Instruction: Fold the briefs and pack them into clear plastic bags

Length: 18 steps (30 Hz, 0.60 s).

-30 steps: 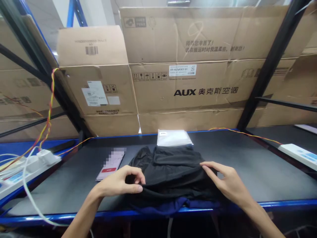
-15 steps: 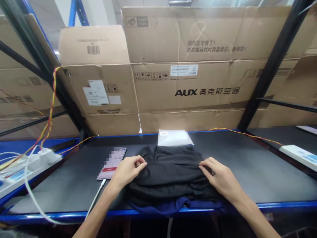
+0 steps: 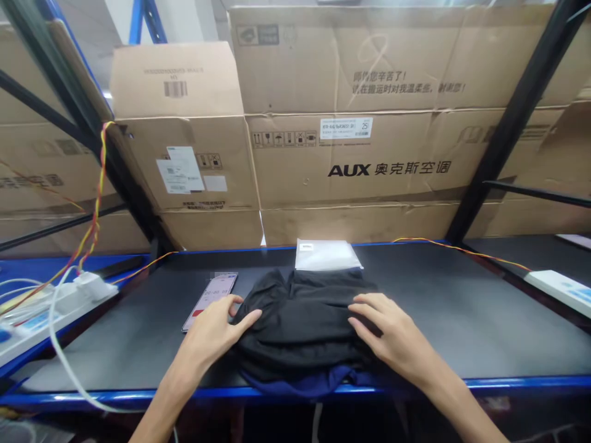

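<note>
A folded black garment lies on the dark shelf top, with a navy garment showing under its near edge. My left hand rests at the black garment's left edge, fingers stretched out flat. My right hand lies palm down on the garment's right part, fingers spread and flat. Behind the pile sits a clear plastic bag with a small white label.
A phone with a lit screen lies just left of my left hand. White power strips with cables sit at the left, another strip at the right. Large cardboard boxes wall the back. A blue rail edges the front.
Both hands let go of pinched cloth and now lie flat on the black garment. My right hand slid left onto the garment's top, and my left hand moved slightly down and left.
</note>
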Available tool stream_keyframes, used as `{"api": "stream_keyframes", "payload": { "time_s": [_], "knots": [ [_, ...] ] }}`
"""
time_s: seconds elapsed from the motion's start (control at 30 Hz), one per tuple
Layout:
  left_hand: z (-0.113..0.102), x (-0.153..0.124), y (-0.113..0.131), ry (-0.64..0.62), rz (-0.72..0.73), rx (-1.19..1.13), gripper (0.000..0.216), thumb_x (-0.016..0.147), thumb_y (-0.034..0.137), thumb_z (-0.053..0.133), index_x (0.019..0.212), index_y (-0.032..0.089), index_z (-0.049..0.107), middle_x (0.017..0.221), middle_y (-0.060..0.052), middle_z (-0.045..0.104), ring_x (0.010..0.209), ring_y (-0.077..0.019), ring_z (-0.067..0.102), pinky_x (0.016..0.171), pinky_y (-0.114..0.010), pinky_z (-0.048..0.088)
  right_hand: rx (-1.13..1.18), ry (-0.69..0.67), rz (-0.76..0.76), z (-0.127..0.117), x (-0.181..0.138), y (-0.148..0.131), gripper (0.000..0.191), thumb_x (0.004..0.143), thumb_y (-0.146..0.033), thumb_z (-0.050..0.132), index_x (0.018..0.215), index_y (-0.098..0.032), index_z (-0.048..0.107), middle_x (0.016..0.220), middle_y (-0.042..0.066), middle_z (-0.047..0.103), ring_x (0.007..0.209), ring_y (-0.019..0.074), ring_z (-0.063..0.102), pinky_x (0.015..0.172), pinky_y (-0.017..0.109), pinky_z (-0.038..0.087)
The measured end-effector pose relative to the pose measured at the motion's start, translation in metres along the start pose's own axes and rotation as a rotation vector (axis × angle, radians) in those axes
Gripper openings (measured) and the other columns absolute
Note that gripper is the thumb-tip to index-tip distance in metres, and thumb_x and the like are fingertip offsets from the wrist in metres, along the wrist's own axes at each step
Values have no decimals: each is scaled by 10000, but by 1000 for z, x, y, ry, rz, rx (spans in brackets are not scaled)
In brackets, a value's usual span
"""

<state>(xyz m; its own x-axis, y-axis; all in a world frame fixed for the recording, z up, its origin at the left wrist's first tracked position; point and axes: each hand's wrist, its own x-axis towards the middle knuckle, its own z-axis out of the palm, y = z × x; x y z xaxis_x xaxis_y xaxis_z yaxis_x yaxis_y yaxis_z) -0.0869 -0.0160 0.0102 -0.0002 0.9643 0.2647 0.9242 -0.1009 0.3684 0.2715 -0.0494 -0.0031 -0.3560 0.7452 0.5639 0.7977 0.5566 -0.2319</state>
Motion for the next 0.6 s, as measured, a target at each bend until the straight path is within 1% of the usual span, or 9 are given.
{"api": "stream_keyframes", "payload": {
  "time_s": [0.07,0.13,0.2,0.3,0.37,0.5,0.6],
  "knots": [
    [-2,-2,0,-49,-30,15,486,783,667,560,937,223,683,804,-18,652,743,-213,639,639,-285,437,54,-87,-41,6,6,-15,258,963,-318,522,1171,-244,655,1265,83,635,1166,244,576,998,418,492],
    [-3,-1,3,-67,-39,25,462,795,644,551,939,229,692,807,-16,659,729,-209,643,620,-278,432,85,-161,-66,12,13,-27,328,961,-339,530,1259,-239,624,1359,79,592,1255,253,529,1063,432,450],
    [-3,1,5,-55,-26,45,442,812,596,552,1030,239,694,871,-22,674,757,-215,651,637,-285,444,101,-223,-79,17,20,-37,402,960,-365,533,1337,-233,577,1431,77,536,1332,272,463,1100,451,415],
    [0,6,6,-39,37,57,470,836,524,553,1205,251,655,985,-44,679,892,-243,657,736,-311,476,123,-299,-76,22,28,-46,448,966,-391,522,1382,-229,541,1473,76,487,1379,295,403,1122,483,381],
    [4,9,5,-46,68,43,457,850,500,549,1218,252,656,1009,-55,676,963,-253,647,792,-323,484,139,-334,-63,25,29,-48,444,970,-401,513,1378,-230,548,1476,76,482,1382,305,398,1128,505,366],
    [10,12,3,-37,169,-15,343,864,466,558,1091,256,705,1023,-55,652,977,-251,626,852,-348,485,169,-333,-52,32,25,-46,437,971,-399,507,1381,-251,544,1478,61,479,1378,302,406,1133,517,352],
    [12,13,6,2,267,-48,208,852,393,579,899,253,726,1092,-59,626,1013,-264,588,900,-387,467,178,-316,-58,34,22,-44,432,973,-392,503,1386,-271,537,1481,54,475,1376,296,410,1137,520,344]
  ]
}}
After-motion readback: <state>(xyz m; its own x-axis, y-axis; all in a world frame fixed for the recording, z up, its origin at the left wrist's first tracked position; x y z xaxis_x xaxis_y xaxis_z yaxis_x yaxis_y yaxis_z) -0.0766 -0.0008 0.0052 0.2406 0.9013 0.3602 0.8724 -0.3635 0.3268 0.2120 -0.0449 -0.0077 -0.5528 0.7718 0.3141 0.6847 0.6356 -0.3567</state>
